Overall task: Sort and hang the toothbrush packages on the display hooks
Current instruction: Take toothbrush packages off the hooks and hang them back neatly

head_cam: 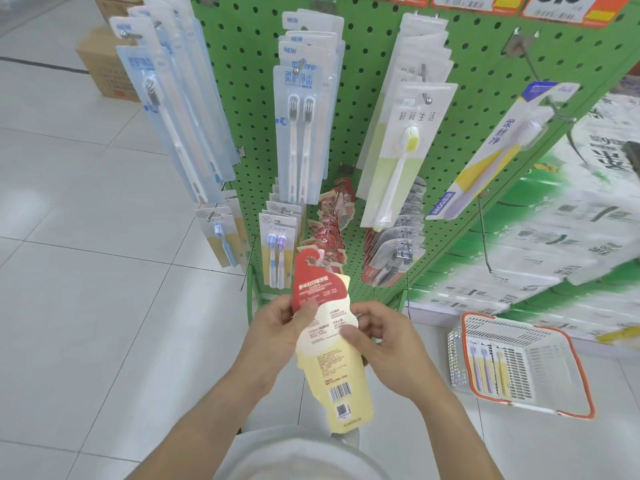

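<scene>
Toothbrush pkgs (pixel 325 341) in both hands, basket (pixel 519 362) at right, pegboard (pixel 363 133) ahead.

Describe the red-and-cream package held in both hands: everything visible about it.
The red-and-cream package is a flat, shaped card, red at the top with a hook-shaped hang cutout, cream-yellow below, its printed back with a barcode and QR code facing the camera. It is held near upright, slightly tilted, before the green pegboard. The left hand and right hand pinch its edges, thumbs on the face.
</scene>
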Motion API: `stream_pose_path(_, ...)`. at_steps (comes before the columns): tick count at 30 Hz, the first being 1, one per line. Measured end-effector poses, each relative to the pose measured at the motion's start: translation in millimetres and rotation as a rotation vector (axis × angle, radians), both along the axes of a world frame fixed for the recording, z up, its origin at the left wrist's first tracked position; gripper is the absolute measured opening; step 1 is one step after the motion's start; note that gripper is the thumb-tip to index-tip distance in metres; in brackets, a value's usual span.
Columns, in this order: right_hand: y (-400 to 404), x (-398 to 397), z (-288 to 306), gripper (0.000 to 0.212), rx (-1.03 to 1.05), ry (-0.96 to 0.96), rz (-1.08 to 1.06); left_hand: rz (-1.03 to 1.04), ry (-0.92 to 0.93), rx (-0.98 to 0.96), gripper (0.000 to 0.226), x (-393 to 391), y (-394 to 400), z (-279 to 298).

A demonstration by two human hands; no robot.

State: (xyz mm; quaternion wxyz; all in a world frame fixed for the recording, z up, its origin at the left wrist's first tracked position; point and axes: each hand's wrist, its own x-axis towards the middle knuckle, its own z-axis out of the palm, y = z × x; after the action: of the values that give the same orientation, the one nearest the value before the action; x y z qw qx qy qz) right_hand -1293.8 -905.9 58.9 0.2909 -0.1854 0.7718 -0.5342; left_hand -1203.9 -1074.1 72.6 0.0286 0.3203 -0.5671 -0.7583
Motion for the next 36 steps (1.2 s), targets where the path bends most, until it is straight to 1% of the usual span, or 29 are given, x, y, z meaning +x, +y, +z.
stream_pose_path(3, 2.7, -1.2, -2.2, 0.024, 0.012, 0.016, 0.051, 0.052, -0.027, 0.047, 0.043, -1.1, -3.9, 3.4)
stream_pose_path(5, 3.2, -1.3, -1.5, 0.032, 0.006, 0.007, 0.055, 0.054, -0.049, 0.046, 0.047, -1.2, -5.3, 6.4)
stream_pose_path(6, 3.4, -1.2, -1.4, 0.033, 0.012, 0.009, 0.054, 0.057, -0.052, 0.045, 0.048, -1.0, -5.2, 7.2)
stream_pose_path(8, 3.8, -1.8, -0.9, 0.027, 0.030, 0.019, 0.040, 0.070, -0.049, 0.049, 0.049, -1.7, -4.3, 8.2)
stream_pose_path(11, 4.9, -2.2, 1.7, 0.019, 0.052, 0.032, 0.028, 0.079, -0.046, 0.069, 0.047, -2.4, -3.1, 9.3)
stream_pose_path(14, 6.3, -1.0, 6.0, 0.005, 0.063, 0.029, 0.051, 0.107, -0.063, 0.120, 0.046, -2.8, -5.3, 8.6)
stream_pose_path(17, 10.8, -2.2, 6.8, 0.013, 0.065, -0.021, 0.054, 0.177, -0.085, 0.193, 0.041, -3.5, -9.8, 8.1)
stream_pose_path(20, 18.2, -4.6, 4.2, 0.012, 0.051, -0.091, 0.098, 0.228, -0.105, 0.186, 0.033, -3.7, -12.8, 6.5)
stream_pose_path(24, 21.4, -5.1, 0.4, 0.015, -0.002, -0.107, 0.126, 0.188, -0.122, 0.065, 0.019, -2.8, -10.7, 3.2)
stream_pose_path(28, 20.2, -7.1, -1.3, 0.019, -0.012, -0.088, 0.113, 0.188, -0.112, -0.023, 0.012, -2.5, -7.2, 3.8)
stream_pose_path(30, 21.1, -9.6, -2.5, 0.021, -0.004, -0.069, 0.109, 0.206, -0.112, -0.042, 0.012, -3.7, -6.3, 5.6)
stream_pose_path(33, 22.7, -13.5, -4.4, 0.021, 0.007, -0.057, 0.096, 0.228, -0.127, -0.043, 0.018, -6.4, -5.2, 9.0)
stream_pose_path(36, 24.7, -16.0, -7.3, 0.024, 0.032, -0.056, 0.116, 0.223, -0.105, -0.034, 0.016, -8.4, -3.4, 11.0)
